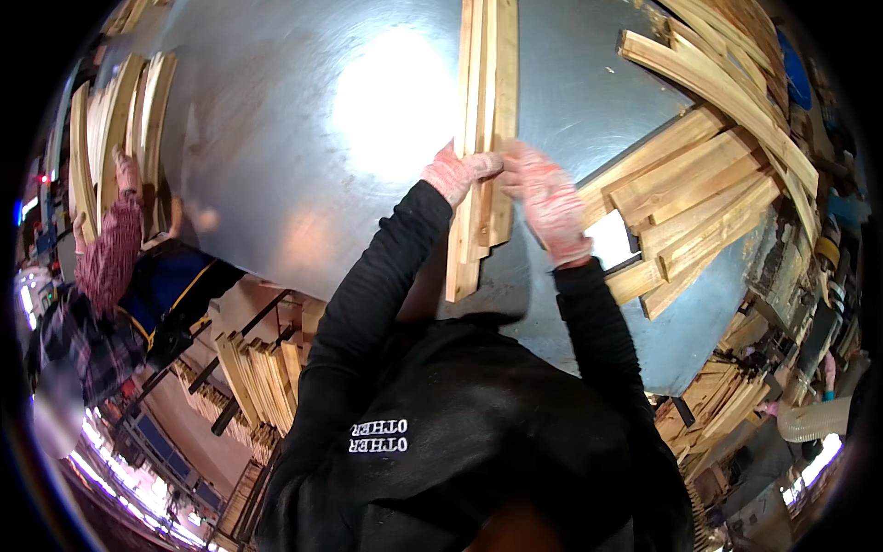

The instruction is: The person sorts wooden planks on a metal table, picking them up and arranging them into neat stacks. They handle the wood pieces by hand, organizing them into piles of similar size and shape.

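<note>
A bundle of long, pale wooden strips (472,221) lies on the grey metal table, running away from me with its near ends uneven. My left hand (452,173), in a pink and white glove, grips the bundle from its left side, thumb across the top. Beside the bundle's right edge is my right hand (549,198), gloved the same way. Its fingers are loosely extended and slightly blurred, with the tips close to the outermost strip; whether they touch it is unclear. The undersides of the strips are hidden.
Shorter wooden boards (685,175) fan out on the table's right side, with long curved-looking strips (727,101) above them. At the far left, a co-worker's gloved hand (127,173) touches upright-looking strips (115,120). Stacked wood (258,377) stands below the metal table (267,184).
</note>
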